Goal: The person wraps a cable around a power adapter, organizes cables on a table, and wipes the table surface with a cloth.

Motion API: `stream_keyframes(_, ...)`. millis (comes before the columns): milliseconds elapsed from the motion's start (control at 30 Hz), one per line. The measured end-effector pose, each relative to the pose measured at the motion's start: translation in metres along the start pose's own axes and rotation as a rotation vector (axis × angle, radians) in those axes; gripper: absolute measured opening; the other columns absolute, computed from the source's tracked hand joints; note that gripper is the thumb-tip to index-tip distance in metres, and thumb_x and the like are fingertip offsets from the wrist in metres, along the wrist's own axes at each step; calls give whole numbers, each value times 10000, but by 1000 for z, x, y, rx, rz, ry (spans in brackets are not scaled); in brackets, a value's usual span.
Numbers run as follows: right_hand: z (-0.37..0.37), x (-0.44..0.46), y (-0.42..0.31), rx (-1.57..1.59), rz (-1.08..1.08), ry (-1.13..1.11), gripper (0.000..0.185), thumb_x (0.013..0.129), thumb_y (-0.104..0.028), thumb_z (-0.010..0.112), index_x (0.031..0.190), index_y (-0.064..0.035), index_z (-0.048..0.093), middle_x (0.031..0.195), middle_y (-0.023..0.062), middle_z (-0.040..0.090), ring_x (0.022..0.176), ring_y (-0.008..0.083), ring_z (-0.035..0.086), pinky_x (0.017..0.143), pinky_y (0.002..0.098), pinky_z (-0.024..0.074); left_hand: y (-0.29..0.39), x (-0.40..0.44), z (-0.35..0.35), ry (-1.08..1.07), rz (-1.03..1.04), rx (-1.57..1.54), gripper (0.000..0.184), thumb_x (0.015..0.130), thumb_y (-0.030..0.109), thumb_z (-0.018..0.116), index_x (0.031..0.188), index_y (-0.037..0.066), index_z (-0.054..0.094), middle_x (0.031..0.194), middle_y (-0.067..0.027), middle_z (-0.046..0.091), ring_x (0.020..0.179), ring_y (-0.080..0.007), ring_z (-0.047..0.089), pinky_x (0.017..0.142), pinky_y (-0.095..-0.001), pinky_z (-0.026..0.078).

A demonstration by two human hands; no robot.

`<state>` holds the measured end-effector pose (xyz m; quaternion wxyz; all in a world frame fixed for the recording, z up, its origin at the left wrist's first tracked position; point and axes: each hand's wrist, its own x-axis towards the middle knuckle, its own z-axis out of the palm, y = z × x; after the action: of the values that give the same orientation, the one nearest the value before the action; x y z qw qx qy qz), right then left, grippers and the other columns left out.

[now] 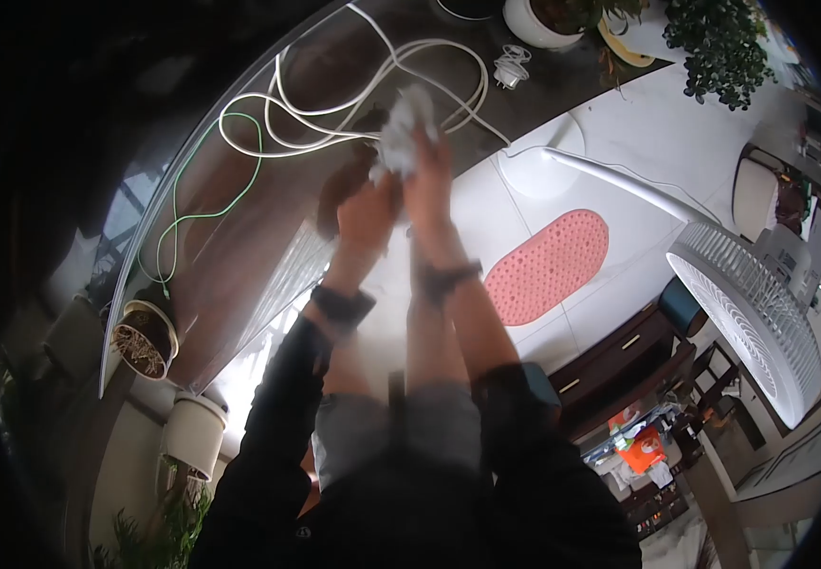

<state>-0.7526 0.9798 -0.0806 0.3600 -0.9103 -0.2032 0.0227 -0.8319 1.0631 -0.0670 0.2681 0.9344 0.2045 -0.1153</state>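
Observation:
A crumpled white cloth (405, 133), smeared by motion, is bunched up at the top centre of the head view. My right hand (428, 180) is closed around its right side. My left hand (367, 216) forms a fist just below and left, where the lower end of the cloth meets its fingers. Just beyond the cloth, loops of thick white cable (315, 128) lie on the dark glossy surface (334, 71). Blur hides the finer detail of my fingers.
A thin green cable (203, 216) lies to the left. White-corded plug (512, 68), potted plants (545, 24) and a dried-out pot (145, 339) stand around the edges. To the right are a pink mat (550, 266) and a white standing fan (747, 318).

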Motion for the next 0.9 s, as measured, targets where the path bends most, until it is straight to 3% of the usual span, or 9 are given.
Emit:
stream_keyframes(133,54,86,56,38,46,-88,403,828,-7,518,1229,-9,486,1260,272,465,1141,442,458,955,479,406,17,100,-1,-221,-144,8,407,899,295,463,1289,180,465,936,-183,670,841,-365,657,707,-487,508)
stream_keyframes(300,43,155,99,146,305,60,248,833,-89,564,1048,32,538,1191,256,501,1109,406,474,911,455,420,39,173,18,-276,4,24,398,892,233,474,1282,150,475,1000,-202,659,903,-361,653,738,-467,516)
stream_keyframes(333,37,159,104,-67,200,16,255,821,-96,577,1035,37,541,1173,251,506,1100,397,477,902,449,424,44,177,13,-332,9,-10,396,874,198,511,1264,136,496,1068,-213,639,956,-345,643,746,-455,517)
stream_keyframes(433,33,168,106,-541,-11,-76,311,765,-138,642,995,48,547,1082,232,519,1049,365,482,874,433,436,19,158,17,62,232,22,383,856,193,533,1233,125,531,1209,-175,565,1077,-317,552,858,-421,477)
stream_keyframes(533,77,152,129,-369,-231,58,234,868,-81,484,1041,59,556,1066,227,524,1008,341,506,894,424,424,-26,119,31,219,74,69,424,784,110,622,1201,112,545,1352,-105,434,1162,-288,479,851,-378,509)
stream_keyframes(567,71,144,110,-254,-159,-180,253,826,-58,501,1053,32,566,1088,197,537,1033,316,511,890,409,432,-33,113,34,235,111,128,408,783,116,628,1185,107,558,1342,-90,445,1154,-288,481,861,-378,506)
stream_keyframes(667,41,99,81,-123,-530,-292,191,748,-83,544,898,-1,631,1087,117,574,1040,280,523,890,379,437,-47,106,36,251,191,234,376,778,132,648,1148,98,589,1323,-59,467,1138,-284,484,885,-383,498)
stream_keyframes(767,16,67,84,-109,-467,-484,211,732,-80,574,913,-24,665,1106,94,587,1058,258,527,892,367,441,-53,110,36,217,213,199,403,761,173,676,1149,101,589,1326,-58,467,1136,-268,486,887,-419,484)
stream_keyframes(900,-8,10,102,35,-544,-213,357,719,-81,616,1072,-89,669,1152,91,587,1079,251,530,899,367,442,-50,113,27,264,308,310,444,734,136,655,1167,113,564,1301,-105,469,1131,-285,484,930,-464,427)
